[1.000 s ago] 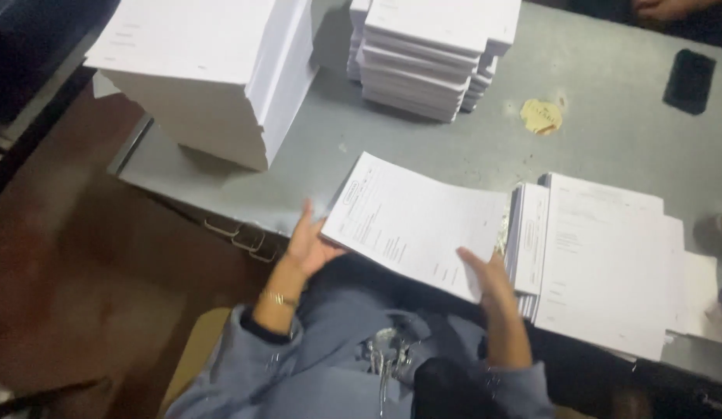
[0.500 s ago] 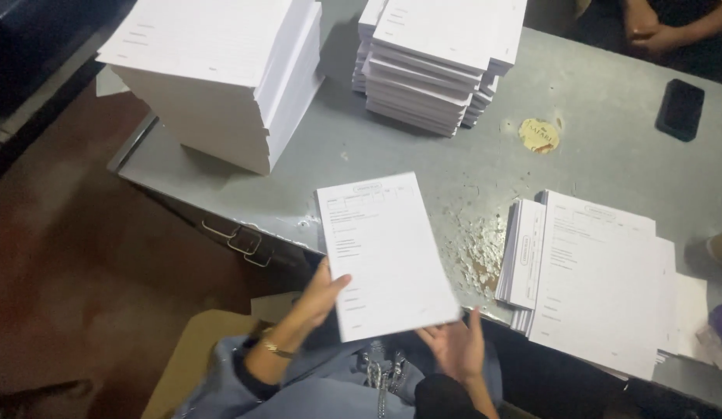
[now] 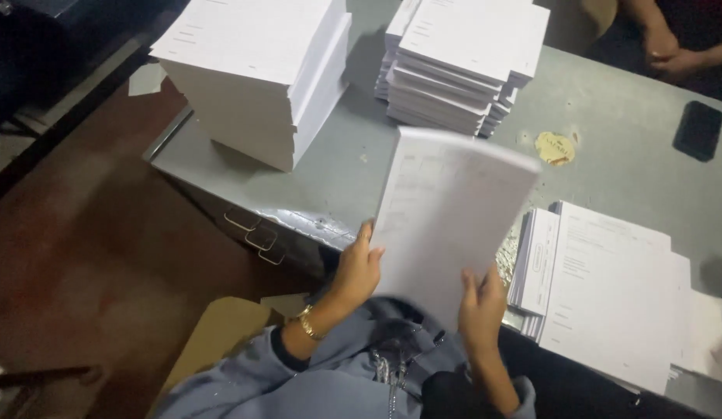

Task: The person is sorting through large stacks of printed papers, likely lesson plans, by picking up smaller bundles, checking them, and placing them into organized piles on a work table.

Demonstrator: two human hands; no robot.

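Observation:
Both of my hands hold a thin bundle of white printed sheets point(image 3: 454, 209) lifted off the grey metal table point(image 3: 609, 140) and tilted up towards me. My left hand point(image 3: 359, 268) grips its left edge; a gold bracelet sits on that wrist. My right hand point(image 3: 480, 306) grips the bottom edge. To the right of the bundle lies a low pile of printed sheets point(image 3: 609, 291) on the table.
A tall block of white paper point(image 3: 256, 74) stands at the table's far left. A staggered pile of paper bundles point(image 3: 466, 62) sits behind the held sheets. A black phone point(image 3: 698, 130) and another person's hands point(image 3: 671, 54) are at the far right. Drawer handles point(image 3: 256, 233) face me.
The bundle lay flat on the table a second ago. I slid it towards me and have now raised it upright off the table with both hands.

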